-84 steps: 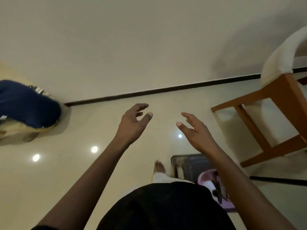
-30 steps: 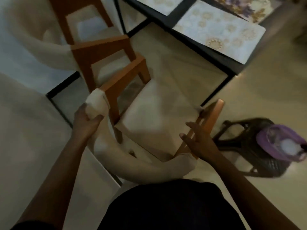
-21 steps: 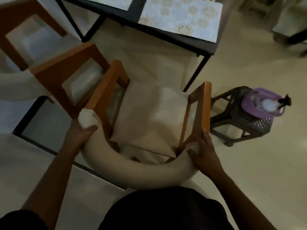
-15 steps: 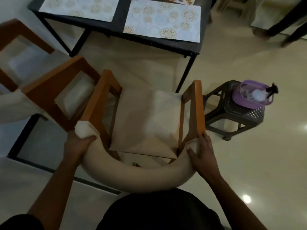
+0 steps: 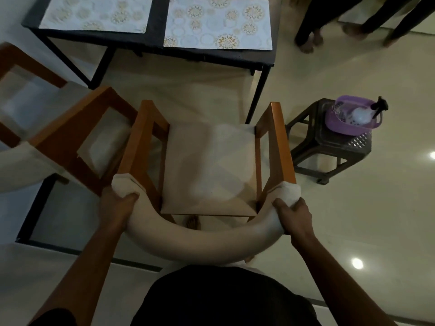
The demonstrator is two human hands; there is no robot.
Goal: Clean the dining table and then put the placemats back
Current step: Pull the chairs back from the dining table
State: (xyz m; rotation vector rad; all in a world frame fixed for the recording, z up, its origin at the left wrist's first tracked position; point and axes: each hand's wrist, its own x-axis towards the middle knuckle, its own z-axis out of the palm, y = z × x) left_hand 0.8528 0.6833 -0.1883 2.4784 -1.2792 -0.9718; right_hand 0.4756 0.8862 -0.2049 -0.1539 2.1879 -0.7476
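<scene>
The left hand [image 5: 117, 205] and right hand [image 5: 294, 215] each hold an end of the chair back [image 5: 195, 241], and ahead of them the placemats [image 5: 217, 22] lie on the table [image 5: 156, 24], so cleaning looks not started.

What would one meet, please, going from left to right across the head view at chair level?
Left hand gripping the cream padded backrest, beige square seat cushion, right hand, round purple plastic basket on the dark latticed stool.

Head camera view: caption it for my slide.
Gripping a chair's curved backrest with left hand and right hand, before the dining table with placemats.
</scene>
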